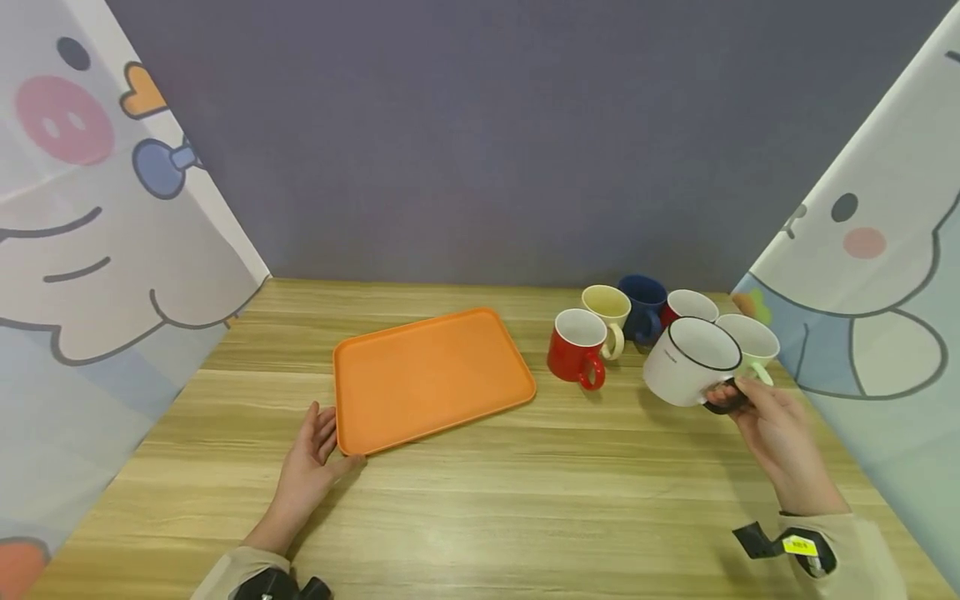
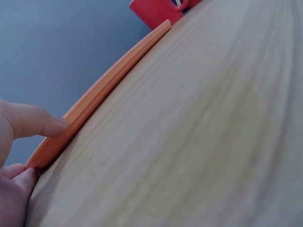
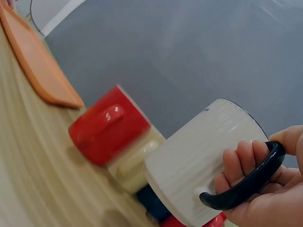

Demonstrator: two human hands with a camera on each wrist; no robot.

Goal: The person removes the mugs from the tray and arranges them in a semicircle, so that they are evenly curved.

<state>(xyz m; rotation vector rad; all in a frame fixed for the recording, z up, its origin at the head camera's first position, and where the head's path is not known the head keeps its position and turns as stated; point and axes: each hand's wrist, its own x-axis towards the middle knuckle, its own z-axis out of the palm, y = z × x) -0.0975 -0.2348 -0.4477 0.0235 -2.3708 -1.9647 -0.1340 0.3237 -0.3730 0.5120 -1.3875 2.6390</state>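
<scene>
My right hand (image 1: 780,437) grips the black handle of a white mug with a dark rim (image 1: 686,367). In the right wrist view several fingers pass through the handle of that mug (image 3: 203,156), and it is held up above the table. My left hand (image 1: 307,467) rests at the near left corner of an orange tray (image 1: 435,379), fingers along its left side and thumb by its front edge. The left wrist view has the thumb against the outer wall of the tray (image 2: 99,97). The tray's flat inside holds nothing.
Beside the held mug stand a red mug (image 1: 576,346), a yellow mug (image 1: 607,304), a dark blue mug (image 1: 642,302), another red mug (image 1: 688,305) and a light green mug (image 1: 753,337). A grey wall (image 1: 480,150) borders the wooden table (image 1: 480,517).
</scene>
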